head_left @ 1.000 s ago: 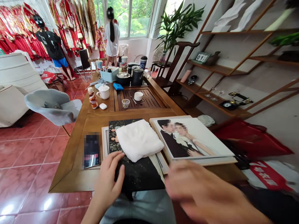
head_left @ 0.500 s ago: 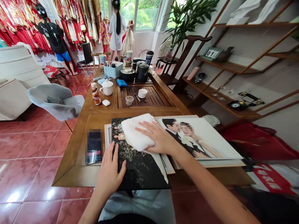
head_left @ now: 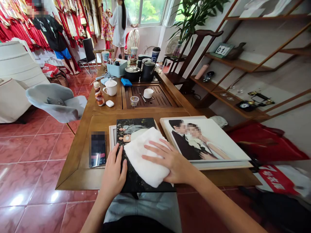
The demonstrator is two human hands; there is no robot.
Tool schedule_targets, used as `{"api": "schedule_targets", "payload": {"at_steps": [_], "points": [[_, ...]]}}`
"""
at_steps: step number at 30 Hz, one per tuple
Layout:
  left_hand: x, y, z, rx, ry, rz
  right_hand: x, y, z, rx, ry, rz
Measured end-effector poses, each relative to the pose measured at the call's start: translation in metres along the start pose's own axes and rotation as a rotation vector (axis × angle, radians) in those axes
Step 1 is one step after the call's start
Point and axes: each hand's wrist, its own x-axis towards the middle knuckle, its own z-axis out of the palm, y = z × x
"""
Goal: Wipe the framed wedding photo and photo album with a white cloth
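A dark photo panel [head_left: 131, 181] lies flat near the table's front edge, showing two people in wedding clothes. On its surface rests a folded white cloth [head_left: 145, 158], which covers the middle and part of the right side. My right hand [head_left: 170, 160] presses the cloth down and holds it, fingers spread over its right half. At the panel's left edge, my left hand [head_left: 114, 171] lies with fingers stretched and thumb on the panel, holding nothing. Beneath the panel, a pale frame [head_left: 112, 137] shows at the left.
Right of the panel lies a white wedding photo [head_left: 225, 142] on a stack. A phone [head_left: 97, 150] is on the left. Farther back stand a bottle [head_left: 99, 94], a lidded cup [head_left: 111, 86] and a tea tray [head_left: 157, 97]. Two people stand near hanging clothes.
My right hand has moved the cloth down the panel toward me, uncovering more of the pictured couple at the top. My left hand stays at the left edge.
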Motion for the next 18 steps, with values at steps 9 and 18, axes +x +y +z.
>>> {"api": "schedule_targets", "payload": {"at_steps": [9, 18], "points": [[0.0056, 0.0072, -0.0083, -0.038, 0.188, -0.016, -0.0061, -0.005, 0.0025, -0.001, 0.02, -0.01], [0.0063, 0.0003, 0.0009, -0.058, 0.174, -0.03, -0.0032, -0.0041, 0.0001, -0.002, -0.002, -0.004]]}}
